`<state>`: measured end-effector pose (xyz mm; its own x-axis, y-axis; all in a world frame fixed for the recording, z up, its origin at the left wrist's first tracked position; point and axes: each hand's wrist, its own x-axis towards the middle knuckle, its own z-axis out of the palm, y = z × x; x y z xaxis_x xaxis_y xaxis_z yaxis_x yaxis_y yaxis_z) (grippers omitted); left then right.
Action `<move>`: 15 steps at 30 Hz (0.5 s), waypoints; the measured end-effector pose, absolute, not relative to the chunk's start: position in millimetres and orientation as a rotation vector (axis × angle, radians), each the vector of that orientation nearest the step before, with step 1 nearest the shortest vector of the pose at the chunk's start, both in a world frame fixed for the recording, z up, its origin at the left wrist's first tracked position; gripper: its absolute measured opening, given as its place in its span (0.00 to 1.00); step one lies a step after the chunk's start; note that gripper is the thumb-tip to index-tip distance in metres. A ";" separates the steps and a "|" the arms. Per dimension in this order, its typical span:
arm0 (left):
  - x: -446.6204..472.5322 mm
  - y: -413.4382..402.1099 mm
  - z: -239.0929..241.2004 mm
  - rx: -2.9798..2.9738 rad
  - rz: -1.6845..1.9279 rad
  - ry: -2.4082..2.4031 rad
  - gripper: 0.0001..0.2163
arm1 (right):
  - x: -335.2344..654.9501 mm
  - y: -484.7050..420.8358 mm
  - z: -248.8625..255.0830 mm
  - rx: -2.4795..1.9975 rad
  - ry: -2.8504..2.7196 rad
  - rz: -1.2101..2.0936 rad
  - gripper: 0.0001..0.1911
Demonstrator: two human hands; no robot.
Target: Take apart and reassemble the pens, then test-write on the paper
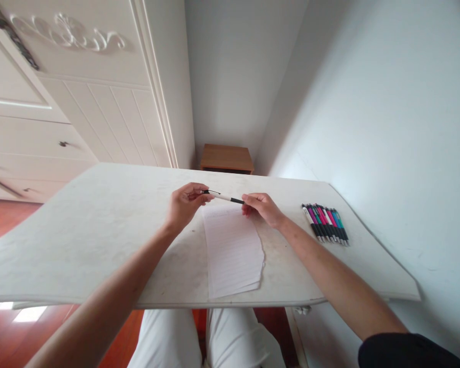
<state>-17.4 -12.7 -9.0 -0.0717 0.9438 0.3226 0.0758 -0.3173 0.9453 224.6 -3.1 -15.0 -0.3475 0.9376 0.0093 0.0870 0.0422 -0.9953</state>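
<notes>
A white ballpoint pen [225, 197] with a black clip and black grip is held level between my two hands, above the far end of a sheet of lined paper [233, 250]. My left hand [187, 202] pinches its clip end. At the other end, the fingers of my right hand [262, 207] close around the tip, which they hide. The paper lies flat, its right edge torn and uneven, with faint writing near the top. To the right of my right hand, several pens [325, 224] in white, purple, green, pink and blue lie side by side in a row.
The white table [118, 230] reaches close to the wall [398, 128] on the right. A white cabinet [111, 102] stands beyond its far left side. Behind the table is a small brown wooden stand [227, 156]. My legs are under the near edge.
</notes>
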 end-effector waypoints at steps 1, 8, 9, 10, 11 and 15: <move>-17.4 -12.7 -6.6 1.415 1.465 1.120 0.15 | 224.8 -4.0 -13.3 -1.047 -1.594 1.427 0.24; -13.3 -18.8 -2.6 1.383 1.300 0.979 0.21 | 219.8 -13.2 -7.1 -0.917 -1.704 1.518 0.19; -11.4 -19.9 -4.0 1.389 1.269 0.965 0.21 | 218.6 -14.0 -7.2 -0.900 -1.689 1.548 0.19; -9.3 -20.9 -5.5 1.392 1.242 0.953 0.21 | 217.4 -14.8 -7.3 -0.880 -1.672 1.581 0.20; -7.4 -21.9 -6.9 1.392 1.222 0.940 0.21 | 216.3 -15.7 -7.3 -0.864 -1.660 1.615 0.21; -2.4 -24.8 -8.9 1.372 1.176 0.890 0.24 | 213.5 -20.3 -3.1 -0.838 -1.632 1.739 0.25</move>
